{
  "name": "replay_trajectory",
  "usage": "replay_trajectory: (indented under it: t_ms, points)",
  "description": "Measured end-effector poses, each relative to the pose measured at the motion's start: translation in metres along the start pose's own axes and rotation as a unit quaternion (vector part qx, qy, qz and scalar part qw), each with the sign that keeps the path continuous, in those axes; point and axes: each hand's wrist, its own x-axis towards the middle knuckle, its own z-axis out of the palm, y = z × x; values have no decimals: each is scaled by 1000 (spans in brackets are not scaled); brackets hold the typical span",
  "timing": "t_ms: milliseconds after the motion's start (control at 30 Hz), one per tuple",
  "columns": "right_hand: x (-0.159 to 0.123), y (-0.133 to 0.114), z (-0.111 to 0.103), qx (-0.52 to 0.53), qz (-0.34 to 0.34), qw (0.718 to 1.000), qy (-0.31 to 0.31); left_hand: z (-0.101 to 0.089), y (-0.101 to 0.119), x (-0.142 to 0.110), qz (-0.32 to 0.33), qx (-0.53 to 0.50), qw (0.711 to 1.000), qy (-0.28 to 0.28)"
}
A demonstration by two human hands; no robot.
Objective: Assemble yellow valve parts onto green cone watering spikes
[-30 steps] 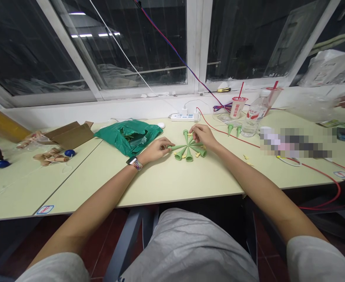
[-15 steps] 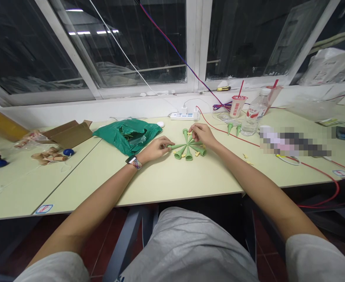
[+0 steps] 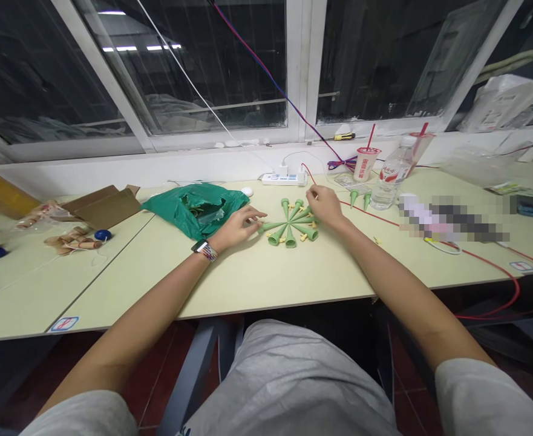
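Observation:
Several green cones [image 3: 290, 237] lie in a ring on the table, their narrow ends meeting in the middle and their wide mouths outward. Small yellow pieces [image 3: 305, 237] sit between them. At the ring's left side is my left hand [image 3: 241, 227], its fingers apart, with the thumb close to the wide end of the leftmost cone; whether it touches cannot be told. My right hand [image 3: 326, 207] hovers by the ring's upper right edge with its fingers curled together. What its fingertips hold, if anything, is hidden.
A torn green plastic bag [image 3: 198, 209] lies beside my left hand. Further right stand two more green cones [image 3: 354, 197], a water bottle [image 3: 389, 175] and a drink cup [image 3: 366, 165]. A red cable [image 3: 384, 221] crosses the table. Wooden toys [image 3: 73, 240] and cardboard [image 3: 101, 209] lie left.
My left hand's fingers have spread and come off the leftmost cone. My right hand has moved right, away from the ring's top, uncovering a cone there.

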Motion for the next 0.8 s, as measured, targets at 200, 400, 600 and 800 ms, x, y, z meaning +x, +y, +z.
replay_trajectory:
  t_ms: [200, 400, 600, 800]
  points:
    - [8, 47, -19, -314, 104, 943, 17, -1, -4, 0, -3, 6, 999, 33]
    - [15, 71, -20, -339, 180, 923, -24, -3, -3, 0, -6, -9, 997, 70]
    - [14, 72, -23, -335, 189, 923, -1, -5, 0, 0, -18, -13, 996, 83]
    - [15, 76, -25, -324, 216, 921, -17, -6, 1, 0, -25, -14, 996, 83]
